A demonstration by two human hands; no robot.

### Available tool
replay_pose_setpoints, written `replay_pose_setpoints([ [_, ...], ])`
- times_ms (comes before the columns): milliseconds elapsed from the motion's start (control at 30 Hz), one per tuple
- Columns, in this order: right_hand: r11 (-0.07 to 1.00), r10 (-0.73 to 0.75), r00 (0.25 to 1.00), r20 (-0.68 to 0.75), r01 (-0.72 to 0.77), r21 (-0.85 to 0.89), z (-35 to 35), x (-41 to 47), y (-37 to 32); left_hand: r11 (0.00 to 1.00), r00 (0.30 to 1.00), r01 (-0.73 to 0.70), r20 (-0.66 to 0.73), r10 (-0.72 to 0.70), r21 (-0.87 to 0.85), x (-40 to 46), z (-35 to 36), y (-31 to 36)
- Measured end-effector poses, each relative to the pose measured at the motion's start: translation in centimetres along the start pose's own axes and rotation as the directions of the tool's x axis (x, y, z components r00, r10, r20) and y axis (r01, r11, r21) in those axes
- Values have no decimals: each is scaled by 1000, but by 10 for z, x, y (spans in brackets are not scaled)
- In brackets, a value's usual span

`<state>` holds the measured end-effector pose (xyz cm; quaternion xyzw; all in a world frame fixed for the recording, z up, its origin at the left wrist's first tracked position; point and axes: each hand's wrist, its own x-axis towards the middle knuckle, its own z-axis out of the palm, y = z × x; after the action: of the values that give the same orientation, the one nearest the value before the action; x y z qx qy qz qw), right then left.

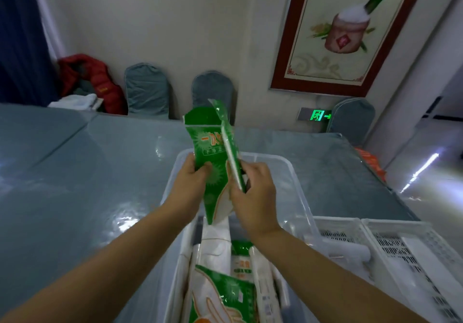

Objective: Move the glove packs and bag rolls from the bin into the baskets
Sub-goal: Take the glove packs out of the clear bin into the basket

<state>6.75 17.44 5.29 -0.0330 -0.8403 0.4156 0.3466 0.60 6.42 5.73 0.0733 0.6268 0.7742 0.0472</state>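
Head view, left to right: a red jacket (pixel 92 82) is heaped at the far left end of the grey table (pixel 75 172), and grey-covered chairs (pixel 146 89) stand along the wall behind it. The left hand (pixel 193 180) grips the left edge of a green glove pack (pixel 210 157), fingers closed on it, raised upright above the clear bin (pixel 295 180). Just right of it, the right hand (pixel 253 192) pinches a second glove pack (pixel 231 147), seen edge-on and touching the first. Below the forearms, more glove packs (pixel 223 295) and white bag rolls (pixel 263 280) lie in the bin. Two white slotted baskets (pixel 390 245) sit against the bin's right side; a white roll (pixel 350 251) lies in the nearer one. A framed picture (pixel 343 29) hangs above.
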Motion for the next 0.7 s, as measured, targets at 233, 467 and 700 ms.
replay_pose_setpoints([
  [233, 943, -240, 943, 230, 283, -176, 2, -18, 1, 955, 982, 142, 160, -103, -260, -10, 9, -1],
  [467, 873, -257, 865, 431, 399, -281, -16, -28, 27, 999, 993, -44, -112, 46, 19, 9, -24, 4],
  [700, 771, 383, 335, 861, 397, -498, -2, -61, 73, 984, 994, -45, -92, 62, 171, 25, -63, -21],
])
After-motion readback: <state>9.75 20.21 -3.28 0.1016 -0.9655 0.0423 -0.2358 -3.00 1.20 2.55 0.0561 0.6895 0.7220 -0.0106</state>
